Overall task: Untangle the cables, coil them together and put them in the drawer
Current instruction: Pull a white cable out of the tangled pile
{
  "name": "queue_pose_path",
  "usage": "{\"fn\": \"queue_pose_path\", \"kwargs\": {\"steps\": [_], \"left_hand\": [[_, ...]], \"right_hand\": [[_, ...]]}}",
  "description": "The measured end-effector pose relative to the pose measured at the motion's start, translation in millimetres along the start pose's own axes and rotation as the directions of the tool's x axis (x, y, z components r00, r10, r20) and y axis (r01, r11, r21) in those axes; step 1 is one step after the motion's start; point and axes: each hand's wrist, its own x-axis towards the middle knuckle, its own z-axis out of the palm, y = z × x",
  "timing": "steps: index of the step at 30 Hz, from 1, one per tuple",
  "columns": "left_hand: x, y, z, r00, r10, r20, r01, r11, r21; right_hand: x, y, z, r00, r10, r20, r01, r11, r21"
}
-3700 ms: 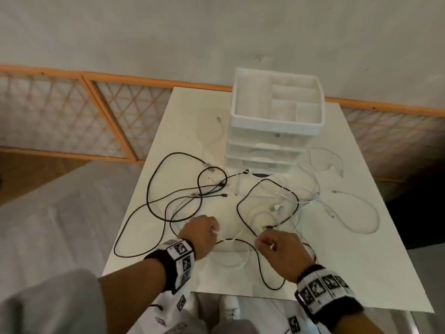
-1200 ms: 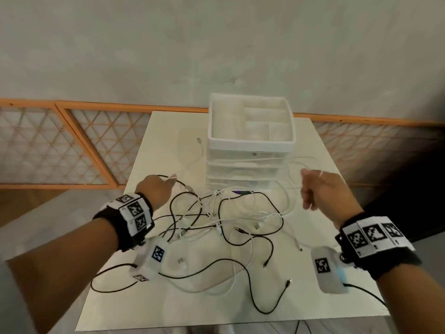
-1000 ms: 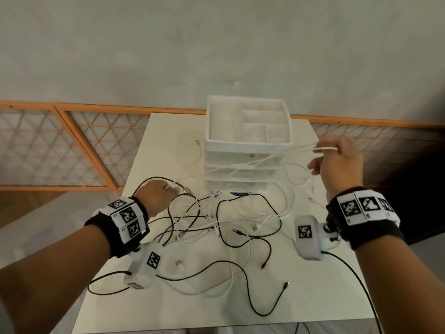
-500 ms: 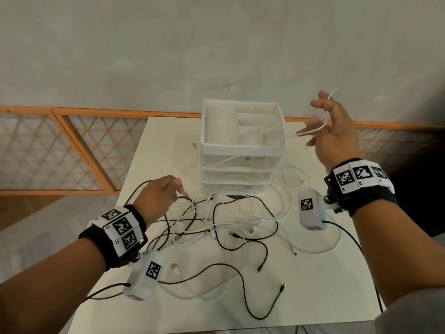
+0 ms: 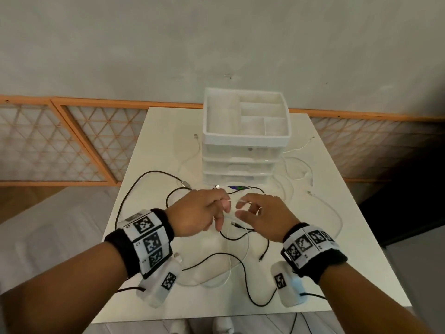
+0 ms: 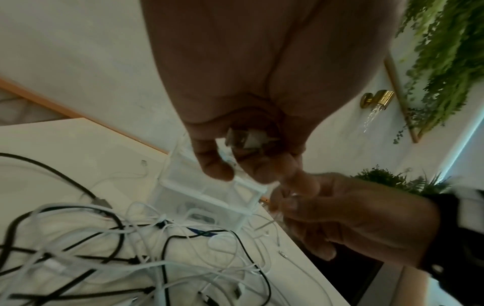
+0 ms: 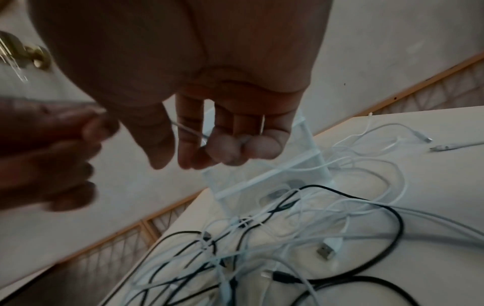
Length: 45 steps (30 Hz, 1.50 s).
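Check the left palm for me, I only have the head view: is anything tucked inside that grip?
Observer: Yes. The left wrist view shows the left hand curled round a greyish connector held against the palm.
Operator: And the right hand?
Observer: In the right wrist view a thin white cable crosses the curled fingers of the right hand, beside the thumb.
Operator: Any loose plug hidden under my wrists?
Observer: A white USB plug lies on the table in the tangle, below the right hand.
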Motion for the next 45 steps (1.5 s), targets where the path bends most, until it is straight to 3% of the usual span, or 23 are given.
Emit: {"fn": "queue_pose_path", "kwargs": {"steps": [2,4,6,9,11,14,17,20,23,25,27,30,32,35,37,39,42,45], "left_hand": [[-2.5,-3.3,0.5,0.999,-0.007,-0.041,0.011,0.996,0.084],[-9.2,-16.0,1.7,0.993,-0.081,-0.083,0.095,0.978,0.183],[-19.6,-37.6,6.5,0.977,-0.188,-0.096,0.205,0.953,0.221],[-33.0,-69.6,10.6,0.908,-0.36,-0.216,0.399,0.899,0.179],[-38.6,-84.7,11.1,0.856,-0.44,-0.272,0.485,0.865,0.127],[-45.1,-95.8,14.5,0.836,-0.493,-0.241,0.535,0.83,0.157],[-52.3,-106.9,25.2,0.846,-0.509,-0.157,0.532,0.79,0.304],[-62.9,-120.2,39.8,0.821,-0.567,-0.072,0.548,0.746,0.378],[-69.9,-128.8,51.4,0.798,-0.594,-0.099,0.585,0.728,0.358],[-72.3,-134.2,55.8,0.79,-0.6,-0.128,0.601,0.715,0.358],[-73.4,-141.6,57.0,0.78,-0.605,-0.16,0.617,0.7,0.36],[-72.6,-147.3,50.2,0.773,-0.618,-0.145,0.631,0.724,0.277],[-66.7,-142.9,36.5,0.796,-0.584,-0.159,0.605,0.767,0.214],[-55.2,-118.7,2.5,0.825,-0.518,-0.226,0.532,0.847,0.004],[-47.1,-93.9,-25.0,0.828,-0.495,-0.262,0.415,0.857,-0.306],[-41.3,-63.5,-47.8,0.852,-0.408,-0.328,0.215,0.843,-0.492],[-36.4,-22.3,-61.4,0.887,-0.216,-0.408,-0.014,0.871,-0.491],[-35.8,-4.1,-55.0,0.938,-0.119,-0.325,-0.051,0.881,-0.471]], "right_hand": [[6.3,11.4,0.1,0.993,0.054,-0.108,-0.063,0.994,-0.084],[9.1,26.9,-5.3,0.941,0.107,-0.321,-0.111,0.994,0.006],[8.0,37.9,-2.4,0.926,0.093,-0.367,-0.091,0.996,0.023],[-3.3,38.5,28.6,0.976,0.091,-0.198,-0.108,0.991,-0.079],[-14.2,38.4,58.8,0.987,0.045,-0.154,-0.064,0.991,-0.121],[-30.7,32.5,101.9,0.996,-0.058,0.067,0.073,0.968,-0.239],[-43.0,24.8,133.8,0.952,-0.067,0.299,0.164,0.935,-0.314],[-43.1,24.8,147.9,0.944,-0.026,0.329,0.168,0.895,-0.412],[-35.1,30.3,146.3,0.966,0.001,0.259,0.108,0.908,-0.406],[-26.5,29.1,131.4,0.989,-0.009,0.149,0.048,0.964,-0.26],[-13.5,21.1,100.2,0.998,-0.021,-0.062,0.018,0.998,-0.06],[-4.3,-7.2,34.6,0.932,0.049,-0.36,0.034,0.975,0.22],[-10.7,-30.7,-0.9,0.896,0.027,-0.443,0.109,0.954,0.28],[-26.5,-62.6,-18.7,0.922,-0.077,-0.378,0.204,0.929,0.31],[-34.9,-83.0,-19.8,0.929,-0.167,-0.33,0.26,0.93,0.261],[-38.0,-99.6,-19.2,0.93,-0.207,-0.304,0.286,0.926,0.245],[-35.3,-116.9,-16.9,0.923,-0.236,-0.304,0.315,0.917,0.244],[-28.2,-121.1,-17.6,0.913,-0.233,-0.335,0.316,0.924,0.218]]}}
